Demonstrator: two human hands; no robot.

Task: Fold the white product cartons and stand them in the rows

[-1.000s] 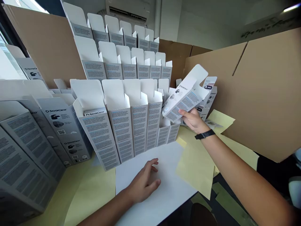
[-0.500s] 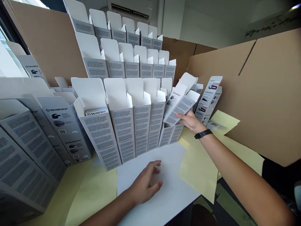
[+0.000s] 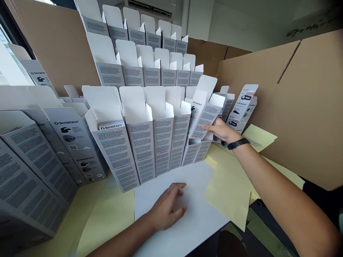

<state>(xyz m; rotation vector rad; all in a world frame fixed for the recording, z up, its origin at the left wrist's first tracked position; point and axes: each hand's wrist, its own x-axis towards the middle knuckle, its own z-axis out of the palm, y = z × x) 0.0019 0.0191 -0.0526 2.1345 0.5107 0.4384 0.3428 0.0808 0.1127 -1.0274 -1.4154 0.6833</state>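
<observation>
My right hand (image 3: 221, 130) grips a white-and-grey SilverCrest carton (image 3: 205, 116) with its flaps open. The carton stands tilted against the right end of the front row, and my fingers lie across its lower part. My left hand (image 3: 167, 207) rests on a white sheet (image 3: 193, 192), holding nothing, with its fingers slightly curled. The sheet lies in front of the carton rows, just touching the nearest cartons.
Several rows of open cartons (image 3: 160, 142) stand close together, with more (image 3: 53, 150) at the left and a few (image 3: 241, 107) leaning at the right. Yellow paper sheets (image 3: 230, 185) cover the table. Brown cardboard panels (image 3: 302, 107) wall off the right side.
The carton in my right hand has moved left and down, from the air to the end of the front row, and stands more upright. My left hand has barely moved.
</observation>
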